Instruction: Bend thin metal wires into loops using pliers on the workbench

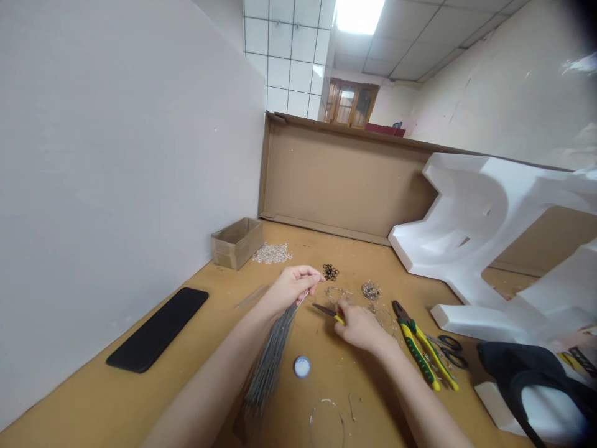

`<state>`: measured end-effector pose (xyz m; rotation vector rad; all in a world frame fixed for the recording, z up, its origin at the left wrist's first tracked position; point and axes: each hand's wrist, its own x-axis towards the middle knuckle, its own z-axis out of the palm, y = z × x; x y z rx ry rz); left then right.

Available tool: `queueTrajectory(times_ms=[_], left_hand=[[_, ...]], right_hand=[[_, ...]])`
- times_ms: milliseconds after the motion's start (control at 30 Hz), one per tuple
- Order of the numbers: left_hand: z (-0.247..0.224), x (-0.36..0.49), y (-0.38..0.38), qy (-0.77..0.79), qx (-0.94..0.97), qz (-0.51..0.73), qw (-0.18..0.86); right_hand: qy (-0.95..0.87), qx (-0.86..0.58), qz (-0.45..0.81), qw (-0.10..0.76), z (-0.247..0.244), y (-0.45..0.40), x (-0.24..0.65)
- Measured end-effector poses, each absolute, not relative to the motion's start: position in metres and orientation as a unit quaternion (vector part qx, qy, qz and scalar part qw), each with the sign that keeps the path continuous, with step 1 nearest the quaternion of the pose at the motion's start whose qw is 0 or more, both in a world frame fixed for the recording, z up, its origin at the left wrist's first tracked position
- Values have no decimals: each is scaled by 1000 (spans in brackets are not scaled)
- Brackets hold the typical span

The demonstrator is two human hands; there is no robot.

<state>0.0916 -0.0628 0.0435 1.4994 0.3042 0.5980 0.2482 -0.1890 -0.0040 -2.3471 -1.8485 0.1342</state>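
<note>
My left hand (298,287) is closed in a pinch on a thin wire (303,298), just above a long bundle of grey wires (273,361) lying on the table. To its right, my right hand (361,325) is closed around yellow-handled needle-nose pliers (326,310), their dark tip pointing left toward the wire. The handles are mostly hidden in the palm. Beyond my right hand lie thin wire loops (336,292) and a tangled pile of small metal pieces (372,290). Black rings (330,272) sit past my left fingertips.
A small cardboard box (237,244) stands beside clear beads (273,252). Large yellow-green pliers (422,348) and scissors (448,350) lie right, near white foam (466,211). A round blue-rimmed lid (301,367), a wire loop (326,401) and a black flat pad (158,330) rest nearer.
</note>
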Motion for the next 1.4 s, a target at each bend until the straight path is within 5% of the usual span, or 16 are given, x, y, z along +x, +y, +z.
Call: queueTrajectory(times_ms=[167, 300, 733, 1033, 1400], left_hand=[[49, 89, -69, 139, 677, 252, 678], [55, 90, -76, 169, 685, 255, 661], [54, 93, -90, 157, 694, 202, 673], [57, 92, -95, 161, 706, 161, 671], [60, 90, -95, 154, 712, 137, 672]], right_hand=[[-603, -754, 83, 246, 23, -197, 268], [-629, -711, 89, 303, 44, -207, 268], [-651, -709, 75, 261, 64, -219, 247], [-632, -598, 348, 350, 67, -214, 248], [-668, -662, 198, 278, 70, -214, 243]])
